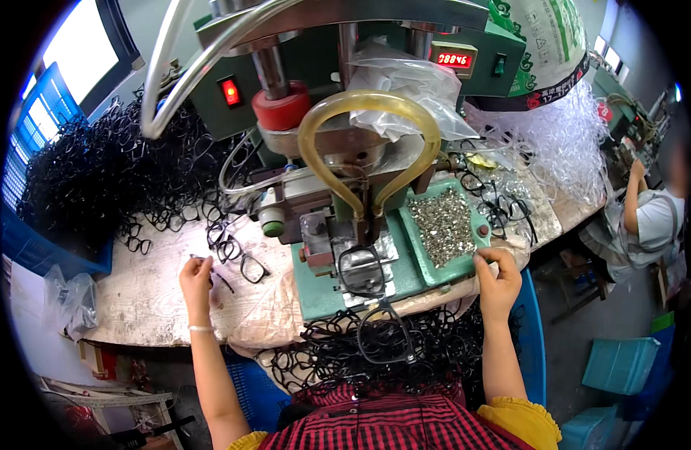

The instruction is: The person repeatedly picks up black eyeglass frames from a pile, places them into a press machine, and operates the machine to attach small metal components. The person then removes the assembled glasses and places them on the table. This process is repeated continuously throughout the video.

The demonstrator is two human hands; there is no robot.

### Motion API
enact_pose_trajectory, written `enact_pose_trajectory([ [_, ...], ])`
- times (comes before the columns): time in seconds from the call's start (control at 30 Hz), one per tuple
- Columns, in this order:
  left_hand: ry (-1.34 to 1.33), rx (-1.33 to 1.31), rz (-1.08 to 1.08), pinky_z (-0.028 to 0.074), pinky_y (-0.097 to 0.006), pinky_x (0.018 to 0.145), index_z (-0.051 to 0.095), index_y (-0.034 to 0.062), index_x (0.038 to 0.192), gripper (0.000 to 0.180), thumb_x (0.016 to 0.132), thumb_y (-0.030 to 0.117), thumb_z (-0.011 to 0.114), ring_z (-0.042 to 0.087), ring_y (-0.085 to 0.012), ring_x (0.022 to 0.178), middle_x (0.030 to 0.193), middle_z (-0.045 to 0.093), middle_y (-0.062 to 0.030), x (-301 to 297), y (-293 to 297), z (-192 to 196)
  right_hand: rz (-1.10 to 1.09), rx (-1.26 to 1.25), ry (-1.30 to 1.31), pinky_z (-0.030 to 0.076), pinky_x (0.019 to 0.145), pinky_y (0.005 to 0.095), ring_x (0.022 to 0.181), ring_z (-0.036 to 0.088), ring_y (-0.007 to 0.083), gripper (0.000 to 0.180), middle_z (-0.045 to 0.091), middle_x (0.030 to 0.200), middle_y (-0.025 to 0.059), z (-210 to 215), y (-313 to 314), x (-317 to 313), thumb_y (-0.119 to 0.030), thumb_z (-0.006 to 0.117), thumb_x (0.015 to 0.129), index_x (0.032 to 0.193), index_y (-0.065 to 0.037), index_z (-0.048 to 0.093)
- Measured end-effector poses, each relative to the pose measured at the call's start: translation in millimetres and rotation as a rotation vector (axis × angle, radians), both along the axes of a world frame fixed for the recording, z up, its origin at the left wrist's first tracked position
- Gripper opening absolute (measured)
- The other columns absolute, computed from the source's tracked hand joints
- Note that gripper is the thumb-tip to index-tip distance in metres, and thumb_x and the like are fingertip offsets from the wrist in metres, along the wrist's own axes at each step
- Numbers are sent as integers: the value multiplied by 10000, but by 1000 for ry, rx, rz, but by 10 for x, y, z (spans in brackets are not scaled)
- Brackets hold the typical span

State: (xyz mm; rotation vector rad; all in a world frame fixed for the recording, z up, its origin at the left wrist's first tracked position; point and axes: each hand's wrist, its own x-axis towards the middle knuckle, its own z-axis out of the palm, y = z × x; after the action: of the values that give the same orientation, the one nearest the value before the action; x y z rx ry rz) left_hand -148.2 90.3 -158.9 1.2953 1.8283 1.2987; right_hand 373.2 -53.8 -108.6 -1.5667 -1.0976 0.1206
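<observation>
Between my left hand and right hand sits the black plastic spectacle frame, seemingly with one rim beneath the green, steel-headed press and the other overhanging toward me. The left is loosely curled, a dark sliver at its fingertips (too small for me to name). The right has thumb and fingers nearly together at the near corner of the green rectangular tray; I cannot tell whether it grips anything. A bump there could spill the tiny silvery metal pieces, and the overhanging rim's weight could tip the frame crooked.
</observation>
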Motion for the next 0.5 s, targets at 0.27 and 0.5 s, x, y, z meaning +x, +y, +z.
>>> enact_pose_trajectory([
  [0.27, -520, 347, -244, 496, -239, 550, 607, 25, 1027, 128, 977, 136, 567, 627, -157, 645, 837, 631, -64, 1029, -207, 672, 513, 213, -39, 492, 815, 332, 872, 653, 250, 103, 688, 907, 99, 721, 683, -819, -21, 702, 749, 851, -29, 696],
  [0.5, -700, 409, -215, 559, -317, 683, 608, -9, 1064, 148, 994, 108, 549, 667, -204, 738, 911, 658, -101, 1442, -626, 603, 570, 212, 402, 492, 819, 267, 906, 639, 132, 302, 660, 961, 67, 597, 691, -1118, 2, 705, 809, 1088, 1, 590],
])
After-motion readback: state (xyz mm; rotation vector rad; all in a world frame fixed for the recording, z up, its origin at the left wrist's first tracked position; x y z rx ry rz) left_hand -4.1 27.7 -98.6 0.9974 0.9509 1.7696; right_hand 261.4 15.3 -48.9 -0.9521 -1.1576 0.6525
